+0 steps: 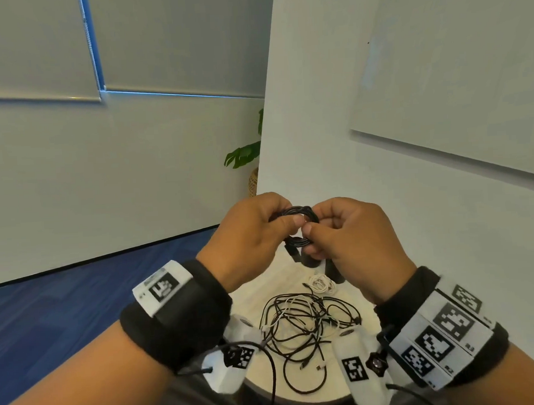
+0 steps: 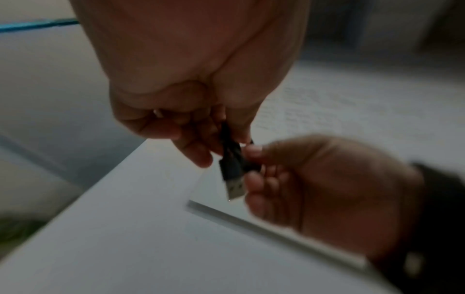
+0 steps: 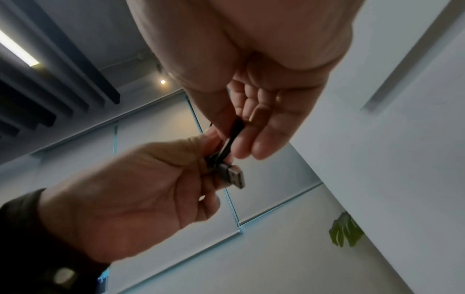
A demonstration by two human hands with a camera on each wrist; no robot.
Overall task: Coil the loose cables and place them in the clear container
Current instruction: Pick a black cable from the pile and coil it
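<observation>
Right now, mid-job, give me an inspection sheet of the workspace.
Surface: round white table, partly hidden by the wrists.
Job's things: black coil held above the table; its USB plug sticks out; clear container not seen.
Clutter: dark cylinders at the table's far side.
Grippers: left hand and right hand both pinch the coil.
Cables: loose tangle of black and white; small white bundle.
Surroundings: plant, whiteboard, blue floor.

Even Room Light, Dim And Blurred Wrist Views

The head view was bright, soft and mostly sharp, with straight edges bowed toward its borders. Both wrist views were dim; the left one was smeared by blur. A ceiling strip light (image 3: 18, 50) and a spotlight (image 3: 163, 81) glowed in the right wrist view
</observation>
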